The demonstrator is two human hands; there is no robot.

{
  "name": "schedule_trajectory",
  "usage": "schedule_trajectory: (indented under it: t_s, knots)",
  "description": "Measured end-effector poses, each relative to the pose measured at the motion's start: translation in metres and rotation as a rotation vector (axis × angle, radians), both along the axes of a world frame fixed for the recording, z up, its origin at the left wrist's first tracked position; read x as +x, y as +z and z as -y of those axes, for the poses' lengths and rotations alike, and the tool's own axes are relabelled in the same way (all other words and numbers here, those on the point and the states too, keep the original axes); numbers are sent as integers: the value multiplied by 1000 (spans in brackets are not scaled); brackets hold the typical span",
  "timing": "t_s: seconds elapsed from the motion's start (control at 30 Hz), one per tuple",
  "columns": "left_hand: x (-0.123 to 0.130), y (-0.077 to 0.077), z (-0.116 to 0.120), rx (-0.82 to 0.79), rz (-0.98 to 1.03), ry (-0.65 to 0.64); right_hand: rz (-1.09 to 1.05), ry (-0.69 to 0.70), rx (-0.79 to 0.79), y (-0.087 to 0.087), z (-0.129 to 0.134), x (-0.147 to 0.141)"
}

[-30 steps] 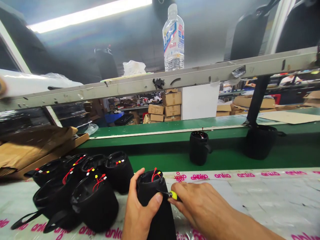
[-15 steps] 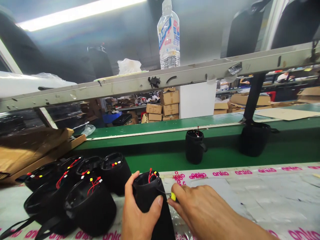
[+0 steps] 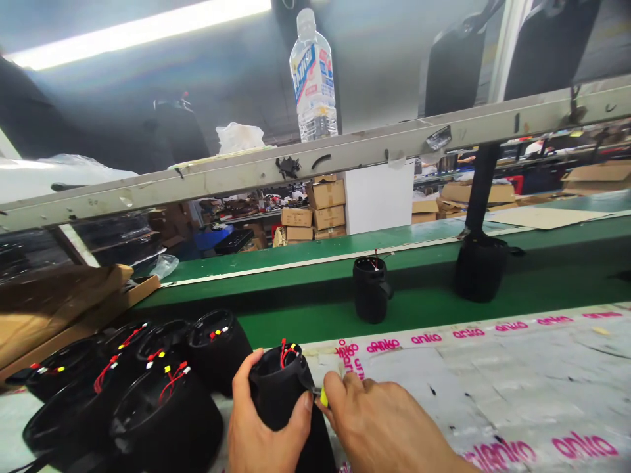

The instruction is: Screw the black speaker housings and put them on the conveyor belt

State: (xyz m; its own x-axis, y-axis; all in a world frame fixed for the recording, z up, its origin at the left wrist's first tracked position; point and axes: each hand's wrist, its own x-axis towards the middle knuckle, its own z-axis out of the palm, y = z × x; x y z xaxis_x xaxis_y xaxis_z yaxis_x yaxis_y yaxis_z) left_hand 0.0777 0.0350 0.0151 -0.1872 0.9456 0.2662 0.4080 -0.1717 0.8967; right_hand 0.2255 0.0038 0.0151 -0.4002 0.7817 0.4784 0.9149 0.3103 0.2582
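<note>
The person's left hand (image 3: pixel 269 427) wraps a black cylindrical housing (image 3: pixel 277 397), its long axis slanting from the open end down toward the wrists. Close by, the right hand (image 3: pixel 382 420) grips a yellow-handled tool (image 3: pixel 324 397), pointed left at the housing's upper side.

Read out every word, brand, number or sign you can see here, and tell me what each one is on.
"anko": repeated in pink on the whitish worktop covering.
Bottle label: colored print, too blurred to read.
Stacked cardboard boxes: print too small to read.
Grey rail: faint marks, not legible.
</note>
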Motion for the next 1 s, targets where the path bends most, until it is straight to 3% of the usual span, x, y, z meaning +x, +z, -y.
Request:
schedule_trajectory:
  t_s: [0.1,0.23,0.3,0.4,0.57,1.0]
  knots:
    - [-4,-2,-4,-11,55,-46,-53,28,25,-5,-2,2]
    - [-10,-6,-8,-82,256,-180,-283,172,119,-7,-5,10]
    - [-12,-8,-9,-120,307,-228,-347,152,123,-7,-6,16]
    - [-12,-9,-9,-113,280,-227,-300,65,58,-10,-8,21]
    - [-12,-11,-9,-97,237,-226,-242,76,-72,-14,-6,20]
    - [-9,-8,-6,-69,213,-218,-180,92,-19,-12,-6,18]
